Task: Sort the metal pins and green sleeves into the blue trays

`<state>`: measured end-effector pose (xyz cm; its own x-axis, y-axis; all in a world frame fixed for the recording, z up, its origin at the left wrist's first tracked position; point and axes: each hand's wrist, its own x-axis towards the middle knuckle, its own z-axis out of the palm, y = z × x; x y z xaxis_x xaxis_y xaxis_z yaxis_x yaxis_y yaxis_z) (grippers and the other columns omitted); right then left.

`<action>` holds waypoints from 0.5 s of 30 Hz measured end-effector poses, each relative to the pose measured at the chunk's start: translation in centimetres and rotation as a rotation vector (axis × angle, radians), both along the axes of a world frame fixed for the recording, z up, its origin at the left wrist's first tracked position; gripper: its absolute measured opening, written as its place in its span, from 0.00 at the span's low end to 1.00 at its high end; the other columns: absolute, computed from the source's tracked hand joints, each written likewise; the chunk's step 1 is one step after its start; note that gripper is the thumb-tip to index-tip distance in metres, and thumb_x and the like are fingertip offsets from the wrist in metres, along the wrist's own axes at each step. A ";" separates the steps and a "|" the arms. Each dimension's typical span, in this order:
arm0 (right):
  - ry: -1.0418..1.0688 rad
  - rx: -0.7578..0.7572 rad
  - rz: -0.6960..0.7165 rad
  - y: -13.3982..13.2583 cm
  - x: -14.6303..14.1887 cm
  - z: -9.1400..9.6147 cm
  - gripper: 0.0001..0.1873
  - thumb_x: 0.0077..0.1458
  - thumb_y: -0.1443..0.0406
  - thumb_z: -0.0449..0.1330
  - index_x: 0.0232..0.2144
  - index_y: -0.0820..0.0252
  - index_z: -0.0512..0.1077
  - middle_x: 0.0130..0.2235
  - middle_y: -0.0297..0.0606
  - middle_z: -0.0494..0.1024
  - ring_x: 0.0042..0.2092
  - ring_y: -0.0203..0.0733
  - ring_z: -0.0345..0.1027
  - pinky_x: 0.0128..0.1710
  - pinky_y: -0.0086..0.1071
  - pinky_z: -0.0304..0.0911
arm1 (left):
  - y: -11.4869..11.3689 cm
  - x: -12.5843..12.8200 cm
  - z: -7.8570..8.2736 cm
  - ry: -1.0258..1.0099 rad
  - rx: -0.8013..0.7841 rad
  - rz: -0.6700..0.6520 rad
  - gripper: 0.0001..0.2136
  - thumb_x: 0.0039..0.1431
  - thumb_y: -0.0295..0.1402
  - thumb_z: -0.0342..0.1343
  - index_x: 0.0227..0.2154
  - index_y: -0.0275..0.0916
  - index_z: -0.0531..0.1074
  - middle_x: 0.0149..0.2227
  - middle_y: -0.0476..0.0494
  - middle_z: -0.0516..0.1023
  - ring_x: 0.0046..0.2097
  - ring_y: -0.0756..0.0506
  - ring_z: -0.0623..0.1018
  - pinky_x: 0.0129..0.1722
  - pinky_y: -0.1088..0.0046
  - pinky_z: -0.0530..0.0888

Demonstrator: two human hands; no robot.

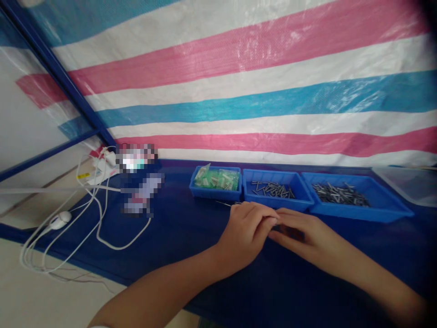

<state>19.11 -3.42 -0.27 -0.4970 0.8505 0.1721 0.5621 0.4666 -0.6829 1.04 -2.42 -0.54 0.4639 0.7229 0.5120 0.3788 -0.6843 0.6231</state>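
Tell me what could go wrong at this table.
The left hand is close to the middle blue bin; a bump could spill its metal pins. That hand's fingertips meet the right hand, hiding any small part between them, which could slip unnoticed. White cables loop past the edge of the blue tabletop and might snag.

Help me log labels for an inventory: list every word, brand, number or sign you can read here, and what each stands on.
There is no readable text.
Small yellow label near the thin white cables: any print is too small to read.
Upper pixelated item and lower pixelated item: any text is blurred out.
Green and clear plastic packets in the blue rectangular plastic bin: too blurred to read.
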 end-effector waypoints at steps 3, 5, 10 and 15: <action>0.072 -0.035 0.010 -0.1 -0.3 -0.2 0.13 0.61 0.60 0.52 0.30 0.55 0.73 0.32 0.36 0.73 0.34 0.39 0.67 0.33 0.31 0.63 | 0.0 0.0 0.1 -0.035 -0.017 0.014 0.07 0.65 0.32 0.47 0.37 0.39 0.71 0.39 0.47 0.78 0.43 0.47 0.75 0.45 0.69 0.65; 0.108 -0.041 -0.014 -0.1 -0.2 -0.2 0.12 0.61 0.60 0.53 0.31 0.56 0.74 0.32 0.36 0.73 0.33 0.39 0.67 0.32 0.31 0.63 | 0.0 0.0 0.3 -0.056 -0.056 0.029 0.07 0.64 0.32 0.49 0.38 0.39 0.72 0.38 0.47 0.78 0.41 0.47 0.75 0.44 0.70 0.66; 0.120 -0.029 -0.049 -0.1 0.2 -0.1 0.11 0.59 0.60 0.55 0.35 0.55 0.76 0.32 0.36 0.74 0.31 0.38 0.66 0.30 0.32 0.63 | 0.3 0.1 0.3 -0.093 -0.116 0.040 0.05 0.61 0.33 0.54 0.37 0.40 0.74 0.36 0.48 0.79 0.39 0.48 0.77 0.43 0.70 0.67; 0.183 -0.040 -0.041 -0.1 0.3 -0.1 0.12 0.59 0.57 0.55 0.41 0.53 0.75 0.38 0.38 0.75 0.37 0.41 0.69 0.36 0.34 0.66 | 0.4 0.1 0.3 -0.091 -0.118 0.036 0.06 0.61 0.34 0.54 0.35 0.40 0.74 0.35 0.47 0.79 0.39 0.47 0.77 0.42 0.70 0.68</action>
<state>19.38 -3.52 -0.34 -0.4254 0.8772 0.2226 0.4444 0.4167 -0.7930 1.12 -2.05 -0.23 0.3922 0.7962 0.4607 0.3404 -0.5909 0.7314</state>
